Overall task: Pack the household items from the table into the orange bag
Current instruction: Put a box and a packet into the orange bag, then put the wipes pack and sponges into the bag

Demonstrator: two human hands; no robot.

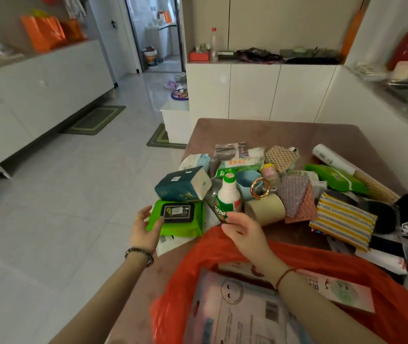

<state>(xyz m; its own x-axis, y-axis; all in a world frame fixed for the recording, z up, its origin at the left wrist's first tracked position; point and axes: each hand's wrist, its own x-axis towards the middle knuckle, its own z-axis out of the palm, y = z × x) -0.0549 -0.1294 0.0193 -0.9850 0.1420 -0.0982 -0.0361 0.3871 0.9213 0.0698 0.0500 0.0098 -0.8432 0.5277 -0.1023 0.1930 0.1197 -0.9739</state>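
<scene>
At six o'clock on the table [272, 131], my crumpled orange bag [394, 316] gapes. With loose fingers my left hand [145, 230] touches the green wipes pack [180, 219]; my right hand [245, 233] hangs relaxed, empty, beside the white bottle [228, 196].

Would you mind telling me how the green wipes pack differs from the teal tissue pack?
The wipes pack is bright green with a black lid; the tissue pack is dark teal. The wipes pack lies flat; the tissue pack sits tilted against its far edge. Both are soft packs.
</scene>
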